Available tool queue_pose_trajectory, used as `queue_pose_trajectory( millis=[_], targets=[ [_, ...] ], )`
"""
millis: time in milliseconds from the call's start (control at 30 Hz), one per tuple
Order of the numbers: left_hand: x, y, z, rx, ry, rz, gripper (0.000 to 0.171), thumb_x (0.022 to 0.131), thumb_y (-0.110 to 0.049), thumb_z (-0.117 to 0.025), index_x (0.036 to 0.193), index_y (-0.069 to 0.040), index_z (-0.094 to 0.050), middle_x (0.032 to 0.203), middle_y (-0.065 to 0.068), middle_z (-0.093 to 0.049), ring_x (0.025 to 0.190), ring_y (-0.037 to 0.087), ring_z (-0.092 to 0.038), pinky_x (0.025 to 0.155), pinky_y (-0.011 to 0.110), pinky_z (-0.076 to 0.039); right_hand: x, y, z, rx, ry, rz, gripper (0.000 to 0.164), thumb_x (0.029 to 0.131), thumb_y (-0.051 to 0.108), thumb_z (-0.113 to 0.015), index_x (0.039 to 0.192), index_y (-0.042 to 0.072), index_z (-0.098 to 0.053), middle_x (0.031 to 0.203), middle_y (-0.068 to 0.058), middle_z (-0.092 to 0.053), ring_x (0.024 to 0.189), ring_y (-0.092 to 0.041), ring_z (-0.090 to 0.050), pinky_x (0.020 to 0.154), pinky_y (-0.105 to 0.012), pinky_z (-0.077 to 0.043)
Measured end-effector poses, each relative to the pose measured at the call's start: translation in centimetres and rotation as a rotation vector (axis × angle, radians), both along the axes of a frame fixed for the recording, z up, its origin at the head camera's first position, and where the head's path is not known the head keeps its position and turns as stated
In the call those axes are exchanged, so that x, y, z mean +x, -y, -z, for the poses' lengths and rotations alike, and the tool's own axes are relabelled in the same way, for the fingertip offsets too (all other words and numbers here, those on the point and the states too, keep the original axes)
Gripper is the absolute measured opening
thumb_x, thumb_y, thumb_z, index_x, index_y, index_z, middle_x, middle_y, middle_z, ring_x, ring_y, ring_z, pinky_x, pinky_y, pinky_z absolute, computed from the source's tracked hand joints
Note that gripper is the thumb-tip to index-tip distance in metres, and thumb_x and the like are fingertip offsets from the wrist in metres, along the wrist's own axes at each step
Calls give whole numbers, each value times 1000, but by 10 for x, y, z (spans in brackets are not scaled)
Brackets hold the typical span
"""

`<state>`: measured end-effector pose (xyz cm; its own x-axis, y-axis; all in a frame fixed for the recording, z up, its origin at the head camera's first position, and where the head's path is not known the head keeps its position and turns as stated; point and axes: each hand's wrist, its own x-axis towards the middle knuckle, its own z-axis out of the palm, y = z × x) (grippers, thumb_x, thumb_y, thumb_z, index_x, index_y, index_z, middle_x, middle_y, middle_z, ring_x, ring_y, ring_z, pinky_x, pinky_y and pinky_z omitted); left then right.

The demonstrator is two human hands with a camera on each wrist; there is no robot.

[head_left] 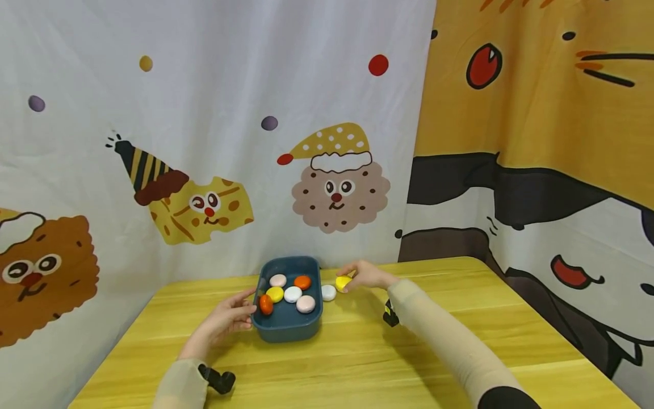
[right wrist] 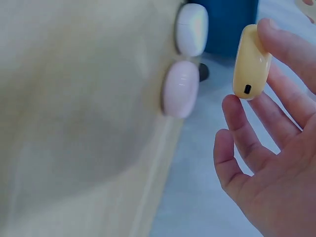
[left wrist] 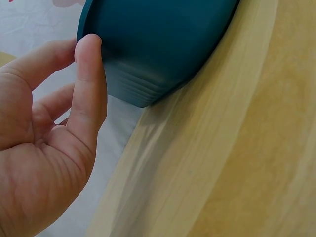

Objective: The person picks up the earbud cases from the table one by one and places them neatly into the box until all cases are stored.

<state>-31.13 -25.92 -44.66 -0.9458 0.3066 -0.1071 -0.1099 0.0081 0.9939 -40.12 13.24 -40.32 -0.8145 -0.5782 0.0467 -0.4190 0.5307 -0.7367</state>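
A dark blue bin (head_left: 288, 332) stands on the table, holding several rounded, pebble-shaped pieces: pink, orange, yellow and white. At its left wall is my left hand (head_left: 228, 314), thumb and index finger holding the rim; in the left wrist view the left hand (left wrist: 54, 133) has its thumb on the bin's outer side (left wrist: 158, 34). To the right of the bin my right hand (head_left: 369, 275) pinches a yellow rounded piece (head_left: 343, 282). The right wrist view shows a small dark slot on the yellow piece (right wrist: 252, 64), raised above the table.
A white rounded piece (head_left: 328, 292) lies just right of the bin. The right wrist view adds a pink rounded piece (right wrist: 181, 89) beside it, near the table edge. Behind the wooden table (head_left: 357, 363) hangs a printed curtain (head_left: 214, 113).
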Motion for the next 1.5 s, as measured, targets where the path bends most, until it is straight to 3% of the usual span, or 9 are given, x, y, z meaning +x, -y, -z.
queue_pose_trajectory(
  millis=[167,400,600,800,1133,1500],
  targets=[
    [-1,-1,0,-5,2,-3,72,94,-9,-63,154,-4,-23,100,10,-49,67,13,-57,67,26,-57,-2,2,-15,10,22,30,46,78,9,-80,122,2,-67,122,-11,-64,94,-19,-63,82,-31,-53],
    [-1,-1,0,-2,-3,2,72,95,-9,-62,154,-3,-21,102,11,-49,66,13,-57,67,26,-57,-1,1,-35,33,-52,3,46,77,13,-80,121,5,-68,122,-9,-65,110,-26,-59,91,-39,-51],
    [0,-1,0,-8,0,3,72,95,-9,-62,153,-2,-20,103,11,-49,67,12,-57,67,26,-57,1,0,-45,46,-84,-8,44,78,12,-80,120,5,-68,121,-8,-65,112,-28,-58,94,-41,-49],
    [0,0,0,1,-8,10,73,96,-10,-61,154,-1,-19,104,10,-48,68,11,-57,67,25,-57,0,3,-47,49,-72,14,43,79,10,-79,120,8,-69,122,-5,-65,112,-27,-58,93,-40,-49],
    [0,1,1,2,-8,22,72,96,-8,-60,154,0,-18,103,10,-49,67,10,-58,67,25,-57,-3,5,-38,69,-69,-10,43,80,11,-78,121,4,-67,122,-6,-64,114,-31,-56,95,-42,-48],
    [1,-1,0,3,-25,26,71,96,-8,-59,153,1,-18,101,10,-49,67,10,-57,67,24,-57,-3,17,-39,57,-47,-21,42,81,12,-78,121,10,-68,122,-4,-65,117,-31,-54,94,-40,-48]
  ],
)
